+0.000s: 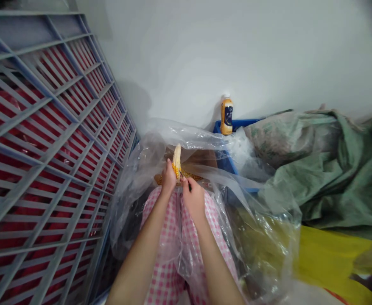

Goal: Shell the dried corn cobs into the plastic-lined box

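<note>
Head view: left of the bottle [227,116] and nearer the person, the corn cob [177,157] points its tip away, long axis slightly tilted. The left hand [168,177] clasps its lower part; the right hand [194,198], closed around a dark tool [190,185], is just beside its base. The cob looks pale and bare above, yellow-kernelled below.

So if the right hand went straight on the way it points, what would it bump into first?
Probably the corn cob, held in the left hand: the right hand points forward and a little left, toward it. How close they are is hard to judge here.
</note>
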Demonstrator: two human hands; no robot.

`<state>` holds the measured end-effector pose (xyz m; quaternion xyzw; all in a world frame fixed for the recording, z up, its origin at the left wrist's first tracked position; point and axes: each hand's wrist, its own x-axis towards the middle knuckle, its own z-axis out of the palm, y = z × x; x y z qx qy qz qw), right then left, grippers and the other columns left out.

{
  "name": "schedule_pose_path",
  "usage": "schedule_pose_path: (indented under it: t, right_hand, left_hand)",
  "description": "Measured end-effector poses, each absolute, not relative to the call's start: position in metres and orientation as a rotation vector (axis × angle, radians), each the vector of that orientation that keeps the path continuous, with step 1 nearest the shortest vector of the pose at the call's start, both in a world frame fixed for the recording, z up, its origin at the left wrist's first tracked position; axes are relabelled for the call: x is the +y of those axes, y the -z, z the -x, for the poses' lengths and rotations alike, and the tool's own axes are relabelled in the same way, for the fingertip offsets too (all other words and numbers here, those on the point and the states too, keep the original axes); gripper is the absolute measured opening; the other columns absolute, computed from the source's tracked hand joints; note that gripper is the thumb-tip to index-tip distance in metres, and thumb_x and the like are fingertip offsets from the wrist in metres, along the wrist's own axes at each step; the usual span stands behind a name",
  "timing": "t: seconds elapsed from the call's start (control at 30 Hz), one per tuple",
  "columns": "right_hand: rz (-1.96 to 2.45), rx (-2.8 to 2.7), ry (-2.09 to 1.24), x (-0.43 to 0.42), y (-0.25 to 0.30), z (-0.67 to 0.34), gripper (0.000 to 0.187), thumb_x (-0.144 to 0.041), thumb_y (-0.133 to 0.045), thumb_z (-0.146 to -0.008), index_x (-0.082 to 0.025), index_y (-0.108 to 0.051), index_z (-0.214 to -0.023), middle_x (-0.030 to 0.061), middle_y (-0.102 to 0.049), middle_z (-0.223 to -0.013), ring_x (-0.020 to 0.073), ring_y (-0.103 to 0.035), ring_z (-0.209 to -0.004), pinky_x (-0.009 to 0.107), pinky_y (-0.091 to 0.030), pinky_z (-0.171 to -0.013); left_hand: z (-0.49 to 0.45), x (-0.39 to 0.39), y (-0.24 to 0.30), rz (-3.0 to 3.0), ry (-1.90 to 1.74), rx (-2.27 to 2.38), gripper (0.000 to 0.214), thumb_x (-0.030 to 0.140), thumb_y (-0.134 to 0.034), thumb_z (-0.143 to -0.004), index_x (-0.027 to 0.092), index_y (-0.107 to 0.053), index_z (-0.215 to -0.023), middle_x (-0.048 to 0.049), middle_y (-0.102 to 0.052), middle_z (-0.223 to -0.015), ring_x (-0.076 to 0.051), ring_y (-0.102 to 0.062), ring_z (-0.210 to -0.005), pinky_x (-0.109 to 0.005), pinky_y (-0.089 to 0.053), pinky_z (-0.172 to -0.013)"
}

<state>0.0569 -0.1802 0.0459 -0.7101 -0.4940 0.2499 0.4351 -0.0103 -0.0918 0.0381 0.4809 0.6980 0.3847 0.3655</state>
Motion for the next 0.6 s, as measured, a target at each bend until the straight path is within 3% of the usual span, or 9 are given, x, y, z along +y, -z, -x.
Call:
schedule_pose_path:
  t: [0.23,0.37,0.5,0.6]
  right_hand:
    - [1.980,-1.227,-0.525,-0.177,-0.050,-0.046,0.030,-0.027,-0.034,-0.090,-0.016,-0.060,-0.078,0.0060,-0.062,-0.065,0.0155,-0.051,-0.053,0.024,-0.023,-0.050]
    - [2.089,-1.202,-0.522,-0.173,-0.053,-0.040,0.028,-0.023,-0.033,-0.090,-0.015,-0.059,-0.083,0.0060,-0.061,-0.063,0.0148,-0.048,-0.048,0.025,-0.019,-0.048]
    - [2.083,-1.172,-0.554,-0.168,-0.053,-0.043,0.027,-0.022,-0.033,-0.089,-0.015,-0.058,-0.081,0.0063,-0.061,-0.065,0.0160,-0.050,-0.050,0.026,-0.021,-0.049]
    - [2.005,-1.114,-0.553,-0.169,-0.050,-0.045,0.028,-0.025,-0.032,-0.089,-0.016,-0.057,-0.079,0.0054,-0.061,-0.065,0.0161,-0.051,-0.053,0.025,-0.024,-0.051]
  left_hand:
    - [0.003,-0.100,-0.040,-1.358,-0.954,1.941,0.056,0.054,-0.014,-0.085,0.022,-0.048,-0.054,-0.0133,-0.063,-0.066,-0.025,-0.061,-0.074,-0.032,-0.039,-0.062]
    - [-0.001,-0.099,-0.031,-1.547,-1.003,1.913,0.053,0.047,-0.014,-0.088,0.019,-0.055,-0.068,-0.0151,-0.064,-0.073,-0.024,-0.062,-0.079,-0.031,-0.040,-0.066]
    - [-0.001,-0.101,-0.027,-1.699,-1.001,1.874,0.043,0.037,-0.020,-0.089,0.017,-0.056,-0.081,-0.0148,-0.064,-0.076,-0.022,-0.062,-0.076,-0.030,-0.040,-0.067]
    - [-0.001,-0.104,-0.030,-1.680,-1.043,1.844,0.044,0.036,-0.018,-0.089,0.017,-0.056,-0.079,-0.0140,-0.064,-0.076,-0.022,-0.061,-0.077,-0.030,-0.040,-0.068]
